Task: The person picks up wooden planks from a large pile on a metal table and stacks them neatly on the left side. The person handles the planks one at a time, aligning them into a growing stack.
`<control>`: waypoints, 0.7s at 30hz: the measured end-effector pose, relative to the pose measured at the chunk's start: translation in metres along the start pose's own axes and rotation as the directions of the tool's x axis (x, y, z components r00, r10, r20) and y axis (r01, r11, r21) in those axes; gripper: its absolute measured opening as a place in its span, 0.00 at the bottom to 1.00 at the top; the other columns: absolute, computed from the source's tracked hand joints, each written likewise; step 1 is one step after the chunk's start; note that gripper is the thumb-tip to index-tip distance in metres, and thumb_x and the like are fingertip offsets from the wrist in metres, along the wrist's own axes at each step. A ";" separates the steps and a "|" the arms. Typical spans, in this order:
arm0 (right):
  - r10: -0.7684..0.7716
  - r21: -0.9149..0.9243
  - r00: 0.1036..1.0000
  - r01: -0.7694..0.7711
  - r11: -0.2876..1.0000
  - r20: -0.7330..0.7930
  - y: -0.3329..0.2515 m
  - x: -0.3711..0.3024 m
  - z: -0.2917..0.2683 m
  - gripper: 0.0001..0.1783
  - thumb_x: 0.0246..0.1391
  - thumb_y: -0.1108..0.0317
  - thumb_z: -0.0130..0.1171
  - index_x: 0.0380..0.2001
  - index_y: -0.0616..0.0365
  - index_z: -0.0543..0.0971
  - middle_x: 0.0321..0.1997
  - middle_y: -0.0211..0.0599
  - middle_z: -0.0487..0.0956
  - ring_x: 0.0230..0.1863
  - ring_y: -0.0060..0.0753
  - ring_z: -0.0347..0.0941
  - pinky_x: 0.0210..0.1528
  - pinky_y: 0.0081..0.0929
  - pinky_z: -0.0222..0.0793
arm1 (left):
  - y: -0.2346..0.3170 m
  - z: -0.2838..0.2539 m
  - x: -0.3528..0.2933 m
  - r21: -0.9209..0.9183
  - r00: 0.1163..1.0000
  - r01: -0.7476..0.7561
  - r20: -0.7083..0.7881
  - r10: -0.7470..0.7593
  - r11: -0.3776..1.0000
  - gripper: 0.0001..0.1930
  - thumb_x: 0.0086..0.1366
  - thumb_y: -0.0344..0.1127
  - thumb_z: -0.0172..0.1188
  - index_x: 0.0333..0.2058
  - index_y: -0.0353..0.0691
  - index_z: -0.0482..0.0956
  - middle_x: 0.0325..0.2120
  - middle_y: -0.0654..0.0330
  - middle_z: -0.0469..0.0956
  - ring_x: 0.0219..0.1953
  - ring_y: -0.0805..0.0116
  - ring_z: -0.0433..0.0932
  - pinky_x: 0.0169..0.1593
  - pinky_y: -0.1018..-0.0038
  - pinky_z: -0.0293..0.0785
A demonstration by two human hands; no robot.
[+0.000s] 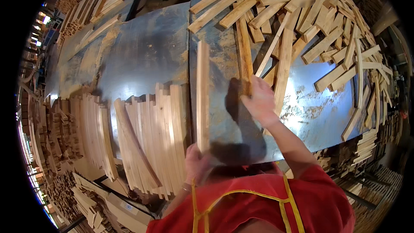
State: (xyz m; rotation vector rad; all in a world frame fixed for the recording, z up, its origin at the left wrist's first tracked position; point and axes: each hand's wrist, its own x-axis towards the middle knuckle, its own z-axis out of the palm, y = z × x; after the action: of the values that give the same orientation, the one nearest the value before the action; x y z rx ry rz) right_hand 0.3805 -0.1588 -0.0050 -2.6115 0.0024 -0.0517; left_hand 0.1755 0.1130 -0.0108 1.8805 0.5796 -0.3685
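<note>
My left hand (pixel 196 162), partly blurred, is closed around the near end of a pale wooden strip (pixel 202 90). The strip points away from me over the metal tabletop (pixel 220 121). Further right, my right hand (pixel 261 102) has its thumb and fingers about the near end of a darker, rough-edged wooden strip (pixel 244 51), which lies among other pieces. A thin pale strip (pixel 272 45) ends right by its fingertips, and a wider board (pixel 284 60) lies just to the right of the hand.
A big loose heap of wooden pieces (pixel 323 26) covers the far right of the table. Stacked strips (pixel 146 138) lie in rows at the left, one slanting across them. Sawdust (pixel 317 105) is scattered on the metal. More wood stacks (pixel 101 4) stand at the far left.
</note>
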 end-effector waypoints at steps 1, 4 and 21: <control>0.053 -0.040 0.998 -0.055 0.998 -0.036 -0.010 0.000 0.018 0.45 0.53 0.54 0.72 0.71 0.61 0.70 0.71 0.54 0.74 0.71 0.58 0.70 0.73 0.48 0.66 | -0.025 -0.007 -0.011 0.223 0.972 -0.158 -0.138 0.192 0.962 0.22 0.64 0.37 0.68 0.56 0.37 0.82 0.54 0.48 0.81 0.50 0.47 0.81 0.52 0.57 0.80; 0.206 -0.090 0.969 -0.219 0.972 -0.134 -0.027 0.009 0.050 0.43 0.54 0.57 0.73 0.70 0.56 0.70 0.69 0.51 0.75 0.70 0.57 0.70 0.71 0.48 0.68 | -0.091 -0.029 -0.032 0.694 0.776 -0.223 -0.299 0.556 0.684 0.29 0.56 0.34 0.73 0.58 0.43 0.79 0.60 0.45 0.74 0.57 0.38 0.77 0.55 0.45 0.73; -0.274 0.707 0.740 -0.671 -0.226 0.614 0.027 -0.132 -0.001 0.26 0.62 0.76 0.62 0.63 0.64 0.77 0.57 0.45 0.83 0.52 0.43 0.84 0.55 0.39 0.82 | 0.032 -0.005 -0.007 0.522 0.768 -0.591 0.132 0.626 0.615 0.40 0.54 0.36 0.77 0.66 0.39 0.73 0.66 0.38 0.71 0.65 0.35 0.73 0.66 0.50 0.73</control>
State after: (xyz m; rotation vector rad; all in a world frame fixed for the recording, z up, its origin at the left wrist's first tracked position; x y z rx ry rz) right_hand 0.2487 -0.1814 -0.0227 -0.6818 0.1709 0.7018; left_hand 0.1873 0.1067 0.0197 2.5057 -0.1986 0.0016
